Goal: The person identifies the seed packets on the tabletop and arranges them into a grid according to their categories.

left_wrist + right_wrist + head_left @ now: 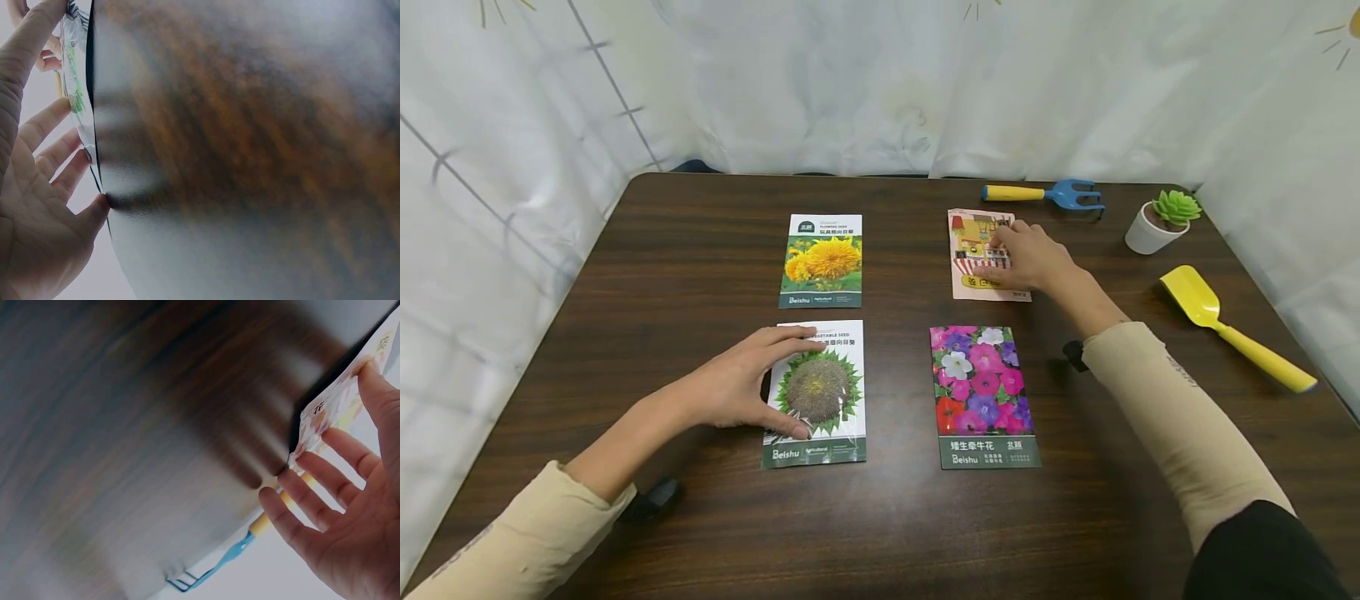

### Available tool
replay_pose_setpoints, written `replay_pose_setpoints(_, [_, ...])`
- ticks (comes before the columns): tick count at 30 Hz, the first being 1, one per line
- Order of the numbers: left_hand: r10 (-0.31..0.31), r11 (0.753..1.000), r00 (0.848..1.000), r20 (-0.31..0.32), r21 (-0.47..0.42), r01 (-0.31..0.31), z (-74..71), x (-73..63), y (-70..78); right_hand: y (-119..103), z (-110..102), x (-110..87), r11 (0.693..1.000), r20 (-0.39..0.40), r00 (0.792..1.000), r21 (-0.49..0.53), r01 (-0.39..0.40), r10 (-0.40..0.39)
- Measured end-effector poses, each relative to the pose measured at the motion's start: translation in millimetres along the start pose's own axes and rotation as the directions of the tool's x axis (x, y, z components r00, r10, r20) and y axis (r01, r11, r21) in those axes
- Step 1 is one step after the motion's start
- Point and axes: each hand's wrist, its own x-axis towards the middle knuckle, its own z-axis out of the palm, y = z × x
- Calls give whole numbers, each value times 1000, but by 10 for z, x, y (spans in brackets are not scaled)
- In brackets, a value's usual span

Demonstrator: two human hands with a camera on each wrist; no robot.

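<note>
My left hand [737, 379] rests on the left part of a seed packet [838, 429] showing a large green-rimmed sunflower head. Its thumb and fingers are spread across the packet, which lies flat on the table. Farther off on the right, my right hand [1037, 258] touches a pink packet [964, 242] with a striped-awning shop picture. In the right wrist view, the thumb and several fingertips meet that pink packet [347, 387], with the fingers apart. Part of each packet is hidden under the hand.
A yellow-flower seed packet [823, 260] lies at back left, a petunia-like flower packet [985, 383] at front right. A blue hand fork [1067, 194] with yellow handle, a potted succulent [1150, 233] and a yellow trowel [1202, 304] are on the right. White curtains hang around the table.
</note>
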Motion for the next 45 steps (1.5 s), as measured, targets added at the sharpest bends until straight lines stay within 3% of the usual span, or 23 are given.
replay_pose_setpoints(8, [-31, 1000, 999, 17, -5, 31, 1, 10, 3, -160, 33, 67, 1000, 3, 1000, -9, 18, -18])
replay_pose_setpoints(20, [-19, 1000, 1000, 16, -11, 20, 4, 22, -12, -264, 66, 121, 1000, 4, 1000, -21, 10, -10])
replay_pose_setpoints(45, [-14, 1000, 1000, 17, -3, 14, 9, 7, -13, -294, 128, 46, 1000, -12, 1000, -23, 16, -16])
